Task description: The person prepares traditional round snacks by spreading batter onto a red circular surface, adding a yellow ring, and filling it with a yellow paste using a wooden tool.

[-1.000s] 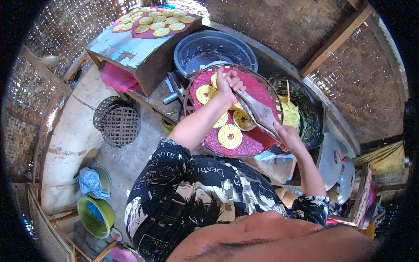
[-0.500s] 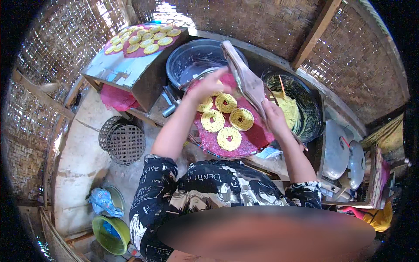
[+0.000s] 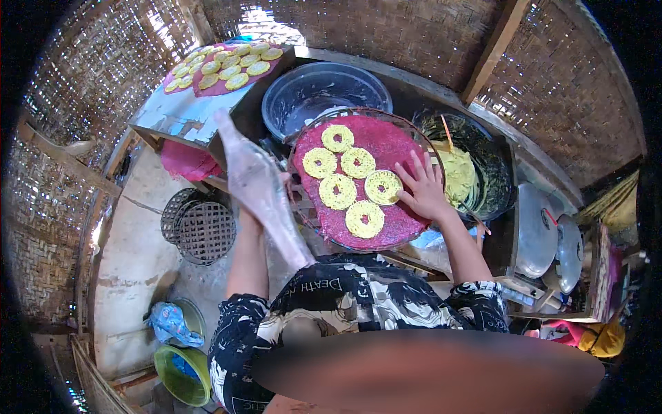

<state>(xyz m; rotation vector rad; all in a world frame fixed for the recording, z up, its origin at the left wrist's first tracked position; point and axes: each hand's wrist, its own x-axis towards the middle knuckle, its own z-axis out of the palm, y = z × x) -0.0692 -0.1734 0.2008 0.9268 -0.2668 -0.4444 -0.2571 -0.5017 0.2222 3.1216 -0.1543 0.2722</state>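
Note:
My left hand [image 3: 281, 182] is mostly hidden behind a pale wooden press-like tool [image 3: 258, 183] with a wide middle and two long ends. It grips this tool upright beside the tray's left edge. My right hand [image 3: 424, 190] is open, fingers spread, over the right side of a round woven tray [image 3: 295, 181] lined with red mesh cloth [image 3: 400, 224]. Several yellow lacy dough rings [image 3: 338, 192] lie on that cloth. The dough ring nearest my right fingers [image 3: 383, 187] has a pale rim around it.
Behind the tray stands a large dark basin [image 3: 327, 96]. A black pan with yellow batter [image 3: 458, 176] and a stick is to the right. More yellow rounds [image 3: 234, 65] cover red cloth on a box at the far left. Metal lids [image 3: 534, 238] stand at right, woven trays [image 3: 203, 228] at left.
The wooden tool has swung from above the tray to its left side, passing to my left hand. My right hand has let go of it and spread over the tray. The rearmost dough ring is uncovered.

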